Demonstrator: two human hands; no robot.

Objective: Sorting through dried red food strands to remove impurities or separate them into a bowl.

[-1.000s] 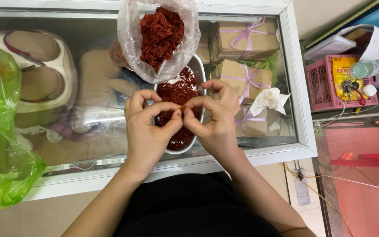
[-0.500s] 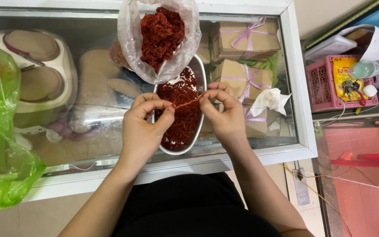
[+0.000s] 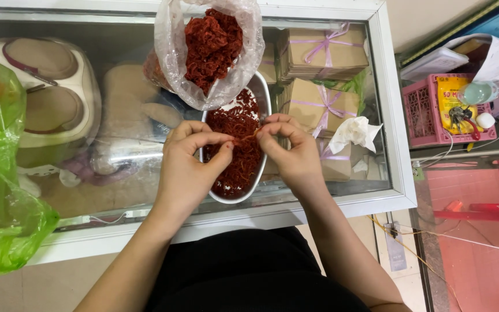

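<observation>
My left hand [image 3: 192, 164] and my right hand [image 3: 291, 151] hover over an oval white dish [image 3: 262, 92] full of shredded red strands [image 3: 235, 147]. Both pinch the ends of one thin red strand [image 3: 248, 136] stretched between their fingertips. Just beyond the dish stands a clear plastic bag [image 3: 171, 52] holding a big clump of the same red shreds [image 3: 212, 43]. The dish and bag rest on the glass lid of a chest display case [image 3: 397, 156].
A green plastic bag [image 3: 1, 173] lies at the left on the glass. A crumpled white tissue [image 3: 353, 133] sits right of the dish. Brown boxes with purple ribbons [image 3: 324, 55] show under the glass. A pink basket [image 3: 428, 110] with small items stands at the right.
My hands were pressed together over the dish a second ago; they have drawn apart, pulling a thin red strand out between them, then come a little closer again.
</observation>
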